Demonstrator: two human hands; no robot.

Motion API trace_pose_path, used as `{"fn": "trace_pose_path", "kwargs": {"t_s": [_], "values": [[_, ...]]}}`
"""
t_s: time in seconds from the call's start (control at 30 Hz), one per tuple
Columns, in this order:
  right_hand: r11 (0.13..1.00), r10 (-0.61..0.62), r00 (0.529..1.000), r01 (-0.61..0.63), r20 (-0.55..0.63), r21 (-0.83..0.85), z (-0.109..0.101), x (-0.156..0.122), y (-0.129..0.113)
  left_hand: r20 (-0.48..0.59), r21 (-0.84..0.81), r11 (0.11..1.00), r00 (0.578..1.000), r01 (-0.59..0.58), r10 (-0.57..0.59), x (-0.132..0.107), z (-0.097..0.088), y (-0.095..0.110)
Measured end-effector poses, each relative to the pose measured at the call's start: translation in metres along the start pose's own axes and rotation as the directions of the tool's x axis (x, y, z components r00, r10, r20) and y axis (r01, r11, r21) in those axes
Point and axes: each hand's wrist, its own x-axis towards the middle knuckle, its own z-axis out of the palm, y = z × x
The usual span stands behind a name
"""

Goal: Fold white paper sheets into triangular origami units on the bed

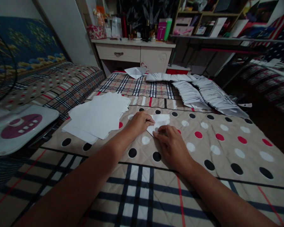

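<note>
Paper in hand: a small creased piece of white paper (162, 118), thin, matte and angular, is lying on the quilt (165, 197) just ahead of the hands, its near and left edges meeting the fingertips.
Left hand: the left hand (140, 123) is pinching the paper's left edge between thumb and fingers.
Right hand: the right hand (170, 142) is curling its fingers over the near edge, touching; pinching or only pressing, cannot tell.
Quilt: padded cloth is showing stitched diamonds, dots and plaid bands.
Sheet pile: flat white sheets (98, 115) are overlapping untidily beyond the left forearm.
Folded stacks: dense ridged rows of folded paper (189, 94) are leaning in order, far right.
Loose fold: one pointed sheet (135, 72) is resting near the quilt's far end.
Hard to see: fingers are covering part of the paper, hiding its full outline; both forearms are running out of frame; dim light is blurring small bottles on the dresser's tabletop (104, 41).
</note>
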Motion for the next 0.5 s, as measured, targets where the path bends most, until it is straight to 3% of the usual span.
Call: {"fn": "trace_pose_path", "kwargs": {"t_s": [0.2, 0.5], "values": [[0.976, 0.12, 0.993, -0.116, 0.012, -0.185, -0.003, -0.007, -0.008, -0.009, 0.003, 1.0, 1.0, 0.003, -0.003, 0.0, 0.0, 0.0], [0.998, 0.069, 0.998, -0.069, 0.005, -0.014, -0.006, -0.013, -0.01, -0.012, -0.02, 1.0, 1.0, -0.009, 0.009, 0.0, 0.001, -0.001]]}}
